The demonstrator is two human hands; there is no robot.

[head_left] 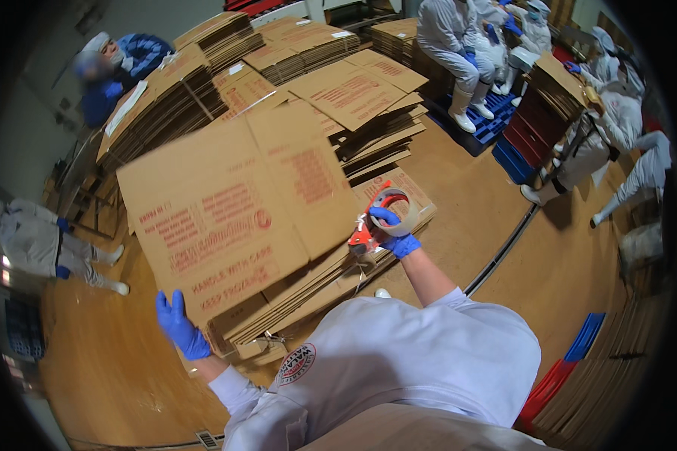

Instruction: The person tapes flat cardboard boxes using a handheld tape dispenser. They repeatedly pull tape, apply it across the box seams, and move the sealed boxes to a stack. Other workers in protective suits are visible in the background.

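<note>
A flattened cardboard box [226, 218] with red print lies tilted across a stack of flat boxes [316, 289] in front of me. My left hand [182, 331], in a blue glove, is at the box's near left corner. Its fingers are stretched and apart, and I cannot tell how firmly it touches the edge. At the box's right edge, my right hand [399, 239], also gloved in blue, grips a red tape dispenser [363, 237]. A wide roll of clear tape [406, 214] is mounted on it. The dispenser covers part of the box's edge.
More stacks of flat boxes [353, 90] stand beyond. A person in blue [128, 60] leans at the far left stack. Several people in white [459, 45] are at the far right, near a blue pallet [489, 124] and stacked crates [530, 135]. Another person [37, 233] stands left.
</note>
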